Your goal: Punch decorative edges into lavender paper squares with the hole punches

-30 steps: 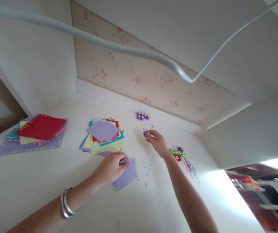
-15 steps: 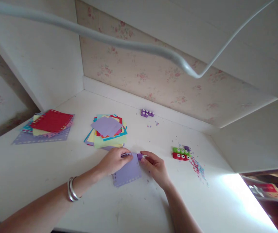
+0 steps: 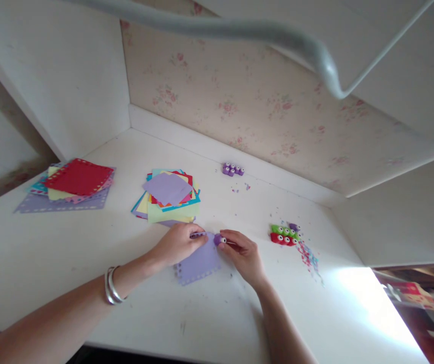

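A square of lilac paper (image 3: 199, 261) with punched holes along its left and bottom edges lies at the front middle of the table. My left hand (image 3: 181, 242) pinches its upper edge, thumb on top. Between the thumb and fingers of my right hand (image 3: 244, 255) is a small purple hole punch (image 3: 218, 239) with a white eye-like spot, at the paper's upper right corner. How far the paper sits inside the punch is hidden.
Coloured paper sheets (image 3: 167, 189) are piled behind my left hand. A punched-paper stack (image 3: 78, 178) lies far left. Purple punches (image 3: 233, 169) stand near the wall; green and red punches (image 3: 284, 235) stand right, beside confetti (image 3: 308, 255). A pale curved tube (image 3: 240, 28) crosses overhead.
The purple punch has turned slightly in my right hand, so more of its round body shows. Both hands stay at the paper's upper edge. The view has shifted a little.
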{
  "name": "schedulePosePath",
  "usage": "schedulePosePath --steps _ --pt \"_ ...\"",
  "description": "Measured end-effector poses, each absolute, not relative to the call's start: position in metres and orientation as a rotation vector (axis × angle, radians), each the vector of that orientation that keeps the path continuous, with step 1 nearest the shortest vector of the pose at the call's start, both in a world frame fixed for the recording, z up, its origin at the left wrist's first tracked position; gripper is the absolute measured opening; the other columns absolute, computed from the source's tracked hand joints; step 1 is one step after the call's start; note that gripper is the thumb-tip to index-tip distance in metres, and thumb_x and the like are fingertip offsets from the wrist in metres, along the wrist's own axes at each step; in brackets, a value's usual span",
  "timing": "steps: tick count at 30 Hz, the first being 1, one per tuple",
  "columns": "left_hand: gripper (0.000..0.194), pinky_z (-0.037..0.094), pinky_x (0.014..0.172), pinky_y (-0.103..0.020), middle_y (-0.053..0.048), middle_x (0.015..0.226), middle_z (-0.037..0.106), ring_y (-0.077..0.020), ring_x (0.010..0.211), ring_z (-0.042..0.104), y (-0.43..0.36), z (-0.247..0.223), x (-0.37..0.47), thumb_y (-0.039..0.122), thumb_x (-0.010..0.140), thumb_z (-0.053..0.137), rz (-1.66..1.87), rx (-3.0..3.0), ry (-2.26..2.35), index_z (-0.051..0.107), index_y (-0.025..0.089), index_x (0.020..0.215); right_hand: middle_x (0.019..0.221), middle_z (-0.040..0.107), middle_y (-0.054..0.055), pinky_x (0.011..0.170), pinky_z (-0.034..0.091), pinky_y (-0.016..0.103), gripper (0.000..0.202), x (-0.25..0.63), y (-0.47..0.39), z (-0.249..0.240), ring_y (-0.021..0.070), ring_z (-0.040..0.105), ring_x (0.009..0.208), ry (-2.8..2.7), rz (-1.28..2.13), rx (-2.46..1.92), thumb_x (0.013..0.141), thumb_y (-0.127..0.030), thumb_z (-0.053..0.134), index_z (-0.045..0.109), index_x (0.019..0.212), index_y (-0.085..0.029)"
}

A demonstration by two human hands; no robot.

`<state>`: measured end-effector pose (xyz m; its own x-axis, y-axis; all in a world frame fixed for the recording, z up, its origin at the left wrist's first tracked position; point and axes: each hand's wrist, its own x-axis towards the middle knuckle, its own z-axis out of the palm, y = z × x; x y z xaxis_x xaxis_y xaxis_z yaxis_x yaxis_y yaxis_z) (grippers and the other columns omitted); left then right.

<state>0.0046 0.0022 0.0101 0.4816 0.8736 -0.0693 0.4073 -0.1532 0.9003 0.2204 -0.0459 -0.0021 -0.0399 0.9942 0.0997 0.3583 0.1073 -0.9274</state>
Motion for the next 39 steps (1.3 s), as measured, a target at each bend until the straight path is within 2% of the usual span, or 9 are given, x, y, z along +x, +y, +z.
schedulePosePath --steps 6,14,19,26,32,39 --pt "0.026 0.041 0.067 -0.025 -0.003 0.084 0.074 -0.0191 0.078 0.066 0.0016 0.0087 0.0054 0.036 0.087 0.053 0.608 1.821 1.125 0.073 0.019 0.086 0.107 0.071 0.009 0.079 0.062 0.035 0.021 0.2177 -0.0469 0.0021 0.0215 0.07 0.088 -1.612 0.856 -1.401 0.081 -0.032 0.072 0.076 0.101 -0.025" --pt "0.026 0.042 0.068 -0.026 -0.004 0.087 0.074 -0.02 0.08 0.067 0.002 0.007 0.0055 0.036 0.087 0.054 0.59 1.829 1.127 0.074 0.019 0.086 0.113 0.068 0.008 0.077 0.063 0.036 0.02 0.2168 -0.0503 -0.0007 0.0213 0.069 0.086 -1.644 0.838 -1.451 0.081 -0.034 0.071 0.077 0.099 -0.026" --pt "0.03 0.04 0.064 -0.026 -0.003 0.085 0.074 -0.0196 0.077 0.066 0.0028 0.0065 0.0053 0.041 0.088 0.052 0.581 1.836 1.137 0.073 0.02 0.083 0.113 0.069 0.009 0.072 0.064 0.036 0.021 0.216 -0.0505 -0.0004 0.0219 0.069 0.084 -1.648 0.819 -1.446 0.081 -0.035 0.071 0.077 0.1 -0.027" --pt "0.033 0.039 0.061 -0.026 -0.002 0.079 0.072 -0.0178 0.071 0.064 0.0027 0.0069 0.0055 0.043 0.089 0.05 0.597 1.794 1.154 0.072 0.02 0.08 0.112 0.069 0.008 0.075 0.065 0.039 0.02 0.2169 -0.0532 0.0046 0.023 0.069 0.088 -1.668 0.802 -1.428 0.081 -0.035 0.072 0.077 0.099 -0.028" --pt "0.033 0.039 0.061 -0.026 -0.002 0.079 0.073 -0.0178 0.07 0.064 0.0023 0.0077 0.0054 0.042 0.088 0.051 0.607 1.791 1.155 0.072 0.019 0.08 0.114 0.068 0.008 0.073 0.065 0.036 0.02 0.2175 -0.0539 0.0038 0.023 0.069 0.089 -1.671 0.833 -1.433 0.081 -0.034 0.072 0.078 0.099 -0.028" --pt "0.033 0.044 0.067 -0.027 -0.004 0.083 0.074 -0.0209 0.079 0.067 -0.0019 0.0021 0.0078 0.041 0.092 0.048 0.619 1.895 1.146 0.074 0.02 0.086 0.109 0.069 0.009 0.067 0.063 0.031 0.021 0.2119 -0.0525 0.005 0.022 0.068 0.088 -1.699 0.868 -1.427 0.083 -0.036 0.069 0.076 0.101 -0.027"
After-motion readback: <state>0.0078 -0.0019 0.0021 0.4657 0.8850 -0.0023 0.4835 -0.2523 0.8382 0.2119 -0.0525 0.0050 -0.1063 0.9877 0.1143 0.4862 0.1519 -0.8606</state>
